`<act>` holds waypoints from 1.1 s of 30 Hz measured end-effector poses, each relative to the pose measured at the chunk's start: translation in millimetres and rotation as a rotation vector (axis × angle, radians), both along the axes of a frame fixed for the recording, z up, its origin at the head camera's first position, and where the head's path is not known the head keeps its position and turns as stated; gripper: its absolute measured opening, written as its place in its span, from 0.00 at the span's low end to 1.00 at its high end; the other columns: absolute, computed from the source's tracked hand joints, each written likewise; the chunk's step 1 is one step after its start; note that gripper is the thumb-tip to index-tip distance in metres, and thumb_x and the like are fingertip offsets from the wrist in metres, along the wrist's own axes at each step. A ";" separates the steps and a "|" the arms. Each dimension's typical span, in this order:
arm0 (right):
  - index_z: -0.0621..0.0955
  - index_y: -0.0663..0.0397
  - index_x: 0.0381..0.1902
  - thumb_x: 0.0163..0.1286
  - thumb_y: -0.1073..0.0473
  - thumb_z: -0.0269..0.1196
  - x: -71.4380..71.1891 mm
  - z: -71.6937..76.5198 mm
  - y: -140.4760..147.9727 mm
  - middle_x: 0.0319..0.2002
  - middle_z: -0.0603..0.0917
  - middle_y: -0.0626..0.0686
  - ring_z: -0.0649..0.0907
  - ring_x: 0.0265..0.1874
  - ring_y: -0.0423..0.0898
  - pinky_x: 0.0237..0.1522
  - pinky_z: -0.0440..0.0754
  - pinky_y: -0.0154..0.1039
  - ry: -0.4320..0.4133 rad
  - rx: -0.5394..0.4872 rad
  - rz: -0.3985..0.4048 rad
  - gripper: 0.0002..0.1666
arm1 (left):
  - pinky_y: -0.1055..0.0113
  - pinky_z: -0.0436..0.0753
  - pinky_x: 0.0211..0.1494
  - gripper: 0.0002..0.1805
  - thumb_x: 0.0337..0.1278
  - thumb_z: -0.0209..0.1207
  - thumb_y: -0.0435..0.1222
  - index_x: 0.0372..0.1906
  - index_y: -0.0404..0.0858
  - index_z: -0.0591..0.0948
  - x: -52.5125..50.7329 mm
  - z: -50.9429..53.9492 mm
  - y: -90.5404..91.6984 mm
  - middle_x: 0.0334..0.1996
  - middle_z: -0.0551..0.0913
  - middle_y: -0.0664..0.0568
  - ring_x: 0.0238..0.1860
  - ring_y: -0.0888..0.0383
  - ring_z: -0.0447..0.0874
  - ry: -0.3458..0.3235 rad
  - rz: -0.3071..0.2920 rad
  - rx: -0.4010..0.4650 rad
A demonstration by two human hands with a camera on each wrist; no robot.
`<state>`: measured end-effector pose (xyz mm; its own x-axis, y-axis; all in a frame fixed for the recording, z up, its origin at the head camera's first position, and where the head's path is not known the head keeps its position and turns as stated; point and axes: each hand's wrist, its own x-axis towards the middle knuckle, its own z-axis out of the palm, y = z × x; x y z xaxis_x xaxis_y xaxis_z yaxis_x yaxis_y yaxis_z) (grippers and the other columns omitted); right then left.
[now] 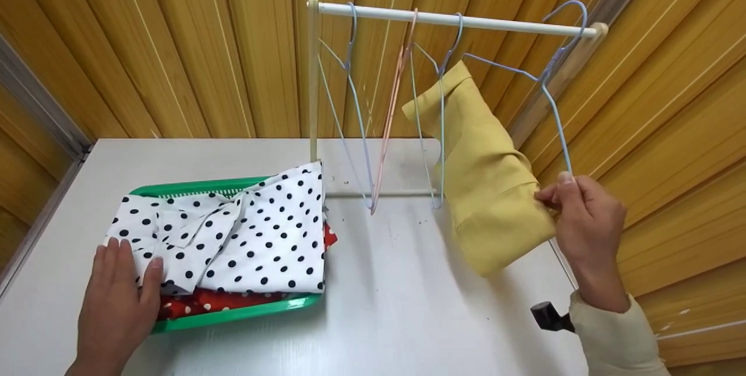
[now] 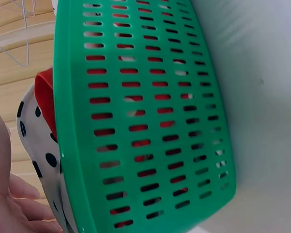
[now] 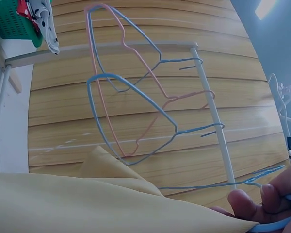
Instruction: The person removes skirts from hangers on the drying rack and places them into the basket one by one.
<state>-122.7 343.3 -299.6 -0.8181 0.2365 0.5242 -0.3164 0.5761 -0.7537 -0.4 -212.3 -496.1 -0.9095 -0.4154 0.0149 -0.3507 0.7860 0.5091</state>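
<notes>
My left hand (image 1: pixel 116 300) rests with straight fingers on the near left corner of a folded white cloth with black dots (image 1: pixel 274 230). That cloth lies over a green plastic basket (image 1: pixel 245 315), above red dotted fabric (image 1: pixel 221 301). At the right, my right hand (image 1: pixel 588 224) pinches the edge of a yellow folded garment (image 1: pixel 484 172) together with the lower corner of a blue wire hanger (image 1: pixel 556 113). The garment hangs tilted from hand and hanger; its far side is hidden. I cannot tell whether the hanger's hook sits on the rod.
A white rod (image 1: pixel 501 23) on wooden posts carries two more blue hangers (image 1: pixel 356 105) and a pink hanger (image 1: pixel 395 96) to the left of the garment. Yellow wood-slat walls (image 1: pixel 175 44) stand behind and to the right. Everything stands on a white tabletop (image 1: pixel 396 306).
</notes>
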 end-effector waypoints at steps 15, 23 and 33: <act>0.76 0.77 0.23 0.80 0.66 0.54 33.6 1.8 -16.2 0.21 0.86 0.36 0.88 0.26 0.31 0.36 0.87 0.22 -0.019 -0.021 0.021 0.23 | 0.29 0.51 0.80 0.44 0.82 0.44 0.53 0.81 0.24 0.46 -7.2 4.8 29.8 0.82 0.45 0.27 0.84 0.30 0.37 0.020 -0.083 0.036; 0.75 0.77 0.23 0.80 0.66 0.54 45.1 3.3 -29.3 0.22 0.87 0.40 0.89 0.27 0.34 0.39 0.88 0.24 -0.037 -0.065 0.042 0.24 | 0.34 0.56 0.82 0.40 0.79 0.52 0.49 0.80 0.27 0.56 -15.4 15.1 70.7 0.82 0.55 0.31 0.84 0.34 0.47 0.230 -0.138 0.083; 0.75 0.74 0.21 0.79 0.67 0.54 54.3 3.9 -43.6 0.21 0.87 0.44 0.89 0.26 0.36 0.39 0.89 0.27 -0.018 -0.131 0.071 0.23 | 0.81 0.49 0.81 0.32 0.74 0.59 0.35 0.77 0.33 0.68 -28.1 29.8 148.7 0.77 0.70 0.40 0.79 0.38 0.66 0.577 -0.280 0.234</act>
